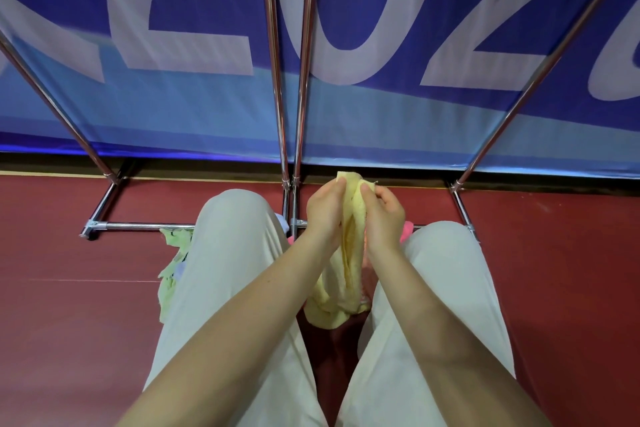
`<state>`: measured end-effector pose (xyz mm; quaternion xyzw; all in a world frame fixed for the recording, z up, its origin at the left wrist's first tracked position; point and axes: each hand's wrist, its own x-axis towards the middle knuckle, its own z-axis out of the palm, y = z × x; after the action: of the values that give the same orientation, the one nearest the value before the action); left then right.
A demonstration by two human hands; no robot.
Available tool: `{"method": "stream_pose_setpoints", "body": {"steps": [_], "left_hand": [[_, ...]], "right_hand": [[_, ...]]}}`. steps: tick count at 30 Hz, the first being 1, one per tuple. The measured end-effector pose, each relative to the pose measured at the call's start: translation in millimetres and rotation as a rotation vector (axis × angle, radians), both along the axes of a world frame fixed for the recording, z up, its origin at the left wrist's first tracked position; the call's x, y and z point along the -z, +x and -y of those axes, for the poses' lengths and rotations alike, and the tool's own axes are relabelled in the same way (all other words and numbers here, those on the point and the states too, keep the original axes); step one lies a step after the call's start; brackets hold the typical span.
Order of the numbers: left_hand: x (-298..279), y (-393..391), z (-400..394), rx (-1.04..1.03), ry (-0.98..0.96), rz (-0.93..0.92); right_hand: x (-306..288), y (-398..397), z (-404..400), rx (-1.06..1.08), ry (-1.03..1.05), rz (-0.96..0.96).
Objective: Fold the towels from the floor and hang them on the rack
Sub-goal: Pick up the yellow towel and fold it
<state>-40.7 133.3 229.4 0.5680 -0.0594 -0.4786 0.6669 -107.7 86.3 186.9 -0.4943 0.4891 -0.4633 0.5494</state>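
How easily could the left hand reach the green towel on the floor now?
Probably not easily. The left hand grips the yellow towel together with the right hand, and the green towel lies beyond the left leg, partly hidden under it. The hand must first let go.

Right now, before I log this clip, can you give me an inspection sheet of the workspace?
Surface: red floor, bare where visible.
Job's things: yellow towel held up between the knees; chrome rack ahead, no towel seen on its visible bars.
Clutter: green towel and pink towel on the floor, partly hidden by legs.
Grippers: left hand and right hand both pinch the yellow towel's top edge with their fingers.
Cables: nothing seen.
Surroundings: blue banner behind the rack.
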Motion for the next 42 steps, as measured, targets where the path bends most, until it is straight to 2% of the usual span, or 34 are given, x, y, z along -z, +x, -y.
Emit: {"method": "stream_pose_setpoints", "body": {"steps": [6,15,20,22,24,27,32,38,42], "left_hand": [[3,-2,1,0.027,0.001,0.043],[12,-16,11,0.063,-0.029,0.268],[20,-21,14,0.081,-0.039,0.272],[21,-20,15,0.09,-0.032,0.239],[21,-16,16,0.089,-0.033,0.132],[19,-13,15,0.103,-0.029,0.053],[20,-15,14,0.144,-0.03,0.07],[17,-7,11,0.166,-0.019,0.104],[17,-1,7,0.188,0.011,0.028]], "right_hand": [[-2,-10,-3,-0.066,-0.102,-0.039],[-1,-19,0,0.014,-0.107,-0.012],[-7,-22,0,0.062,-0.072,0.01],[-13,-22,-1,-0.001,-0.024,0.082],[-18,-23,-1,-0.109,0.007,0.166],[-18,-25,2,-0.183,-0.09,0.039],[-13,-33,10,-0.15,-0.169,-0.128],[-14,-36,12,-0.173,-0.309,-0.226],[-14,-39,9,-0.217,-0.462,-0.322]]}}
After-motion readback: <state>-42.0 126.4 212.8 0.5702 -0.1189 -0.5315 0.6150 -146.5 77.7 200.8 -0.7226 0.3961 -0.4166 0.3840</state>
